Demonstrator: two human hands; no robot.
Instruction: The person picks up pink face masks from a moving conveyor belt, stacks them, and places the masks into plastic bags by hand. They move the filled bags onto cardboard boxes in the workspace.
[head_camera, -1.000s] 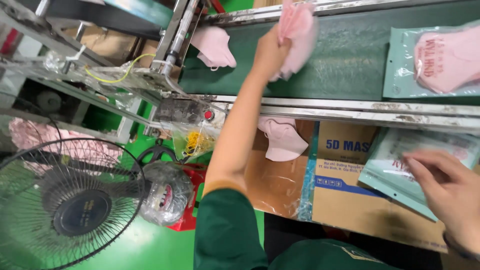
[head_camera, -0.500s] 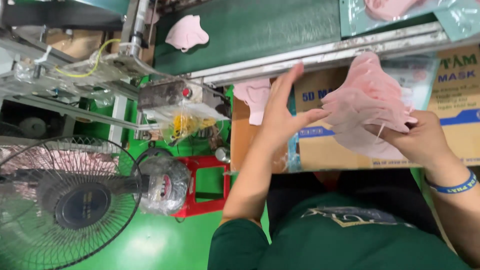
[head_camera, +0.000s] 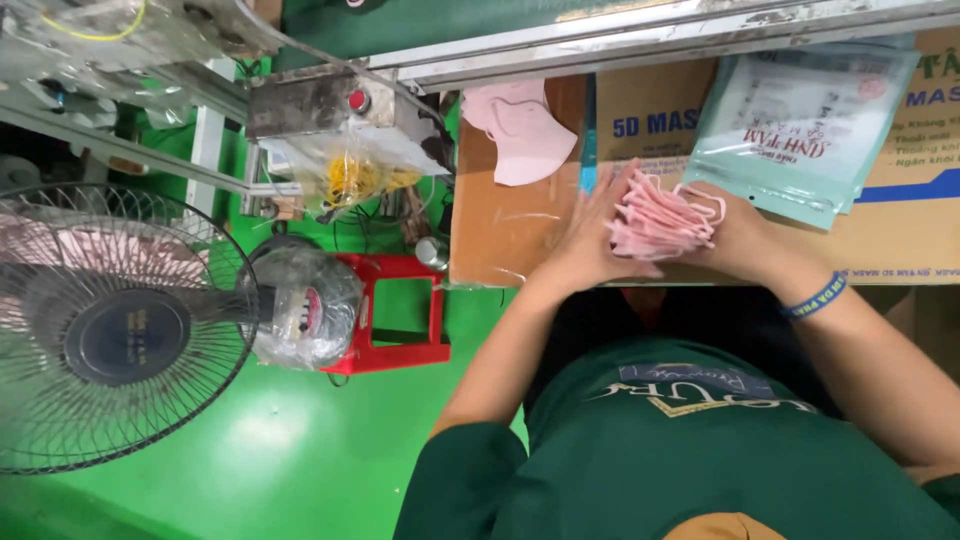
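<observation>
A stack of pink face masks (head_camera: 660, 218) is pressed between my two hands over a brown cardboard box (head_camera: 520, 235). My left hand (head_camera: 585, 240) holds the stack's left side with flat fingers. My right hand (head_camera: 735, 235) grips its right side, a blue wristband on that wrist. Just beyond my right hand lies a pile of teal plastic pouches (head_camera: 800, 130). One loose pink mask (head_camera: 520, 130) rests on the box to the upper left.
A green conveyor belt with a metal rail (head_camera: 640, 40) runs along the top. At the left stands a black floor fan (head_camera: 110, 330), with a red plastic stool (head_camera: 395, 315) and a plastic-wrapped motor (head_camera: 305, 305) beside it on the green floor.
My left hand came back from the conveyor and closed onto the pink masks. Both hands lowered the stack onto the box, squaring it. The view has tilted down.
</observation>
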